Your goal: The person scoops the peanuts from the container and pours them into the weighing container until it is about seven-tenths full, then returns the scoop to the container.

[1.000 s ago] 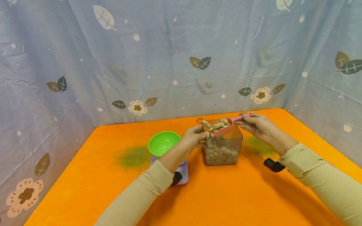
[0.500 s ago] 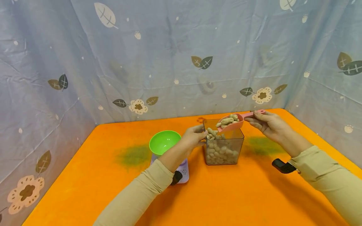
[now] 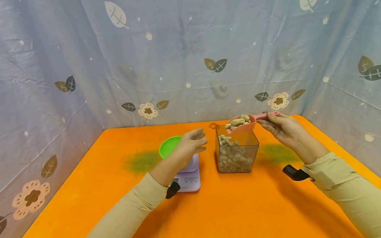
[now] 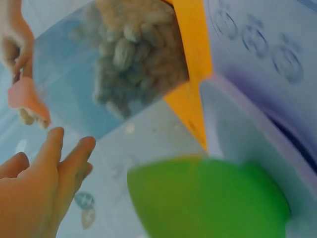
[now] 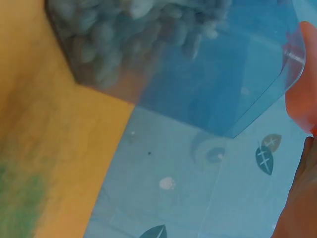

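In the head view my right hand (image 3: 287, 130) pinches the handle of a pink scoop (image 3: 245, 127) loaded with unshelled peanuts (image 3: 237, 122). The scoop is held over the rim of a clear, smoky square container (image 3: 255, 144), which holds more peanuts (image 3: 232, 160). My left hand (image 3: 190, 145) is in the air left of the container, fingers extended and apart from it. Below that hand is a green bowl (image 3: 167, 147), partly hidden by it, on a lilac kitchen scale (image 3: 190, 185). The left wrist view shows the bowl (image 4: 208, 198) close beside the spread fingers (image 4: 74, 161).
An orange cloth (image 3: 226, 205) with green patches covers the table. A pale blue curtain (image 3: 178, 49) printed with leaves and flowers encloses the back and sides. Dark wrist cameras hang at both cuffs, the left one (image 3: 172, 189) in front of the scale.
My left hand has let go of the container's left edge and moved left toward the green bowl. The right hand has lifted the peanut-filled scoop up and slightly right from inside the container.
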### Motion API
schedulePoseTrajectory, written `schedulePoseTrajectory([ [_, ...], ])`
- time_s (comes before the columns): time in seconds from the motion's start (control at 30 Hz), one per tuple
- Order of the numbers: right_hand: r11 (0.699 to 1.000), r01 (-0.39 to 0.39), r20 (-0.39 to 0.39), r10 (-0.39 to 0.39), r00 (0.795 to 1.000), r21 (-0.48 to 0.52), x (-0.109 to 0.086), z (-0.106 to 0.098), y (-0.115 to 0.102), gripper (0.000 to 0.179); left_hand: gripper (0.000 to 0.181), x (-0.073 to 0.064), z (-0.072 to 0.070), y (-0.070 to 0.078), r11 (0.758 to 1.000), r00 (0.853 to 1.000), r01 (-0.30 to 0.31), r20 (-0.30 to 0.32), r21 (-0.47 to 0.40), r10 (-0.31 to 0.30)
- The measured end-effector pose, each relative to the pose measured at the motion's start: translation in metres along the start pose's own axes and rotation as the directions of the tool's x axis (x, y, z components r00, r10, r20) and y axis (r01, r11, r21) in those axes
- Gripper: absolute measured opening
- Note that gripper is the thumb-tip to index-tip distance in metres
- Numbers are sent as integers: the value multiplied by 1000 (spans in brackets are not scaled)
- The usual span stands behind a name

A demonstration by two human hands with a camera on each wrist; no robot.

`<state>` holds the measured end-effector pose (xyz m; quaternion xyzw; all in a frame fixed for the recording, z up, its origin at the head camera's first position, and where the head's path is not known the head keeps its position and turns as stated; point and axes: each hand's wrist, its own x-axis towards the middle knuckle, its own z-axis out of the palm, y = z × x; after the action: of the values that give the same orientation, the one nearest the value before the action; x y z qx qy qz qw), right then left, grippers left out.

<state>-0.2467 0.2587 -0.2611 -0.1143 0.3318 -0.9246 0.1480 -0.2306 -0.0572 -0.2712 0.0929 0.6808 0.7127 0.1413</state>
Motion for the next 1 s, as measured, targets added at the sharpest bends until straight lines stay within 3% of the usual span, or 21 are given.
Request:
schedulePoseTrajectory([
  [0.23,1000,10,2,-10,1000,-1,8,14,9,23,56,-18,-30,10,997,997,-53,-51,49,56],
  [0.47,1000,3,17,-3,1000,-5,16,25,20,23,58,-31,-59,15,991,991,-32,-127,129,48],
  [0.67,1000,-4,11,4,1000,-15,20,32,31,24,58,-41,-79,15,973,979,-38,-187,228,82],
  [1.0,1000,-11,1,11,1000,-26,32,44,47,21,62,-47,-106,2,945,970,49,-242,325,33],
])
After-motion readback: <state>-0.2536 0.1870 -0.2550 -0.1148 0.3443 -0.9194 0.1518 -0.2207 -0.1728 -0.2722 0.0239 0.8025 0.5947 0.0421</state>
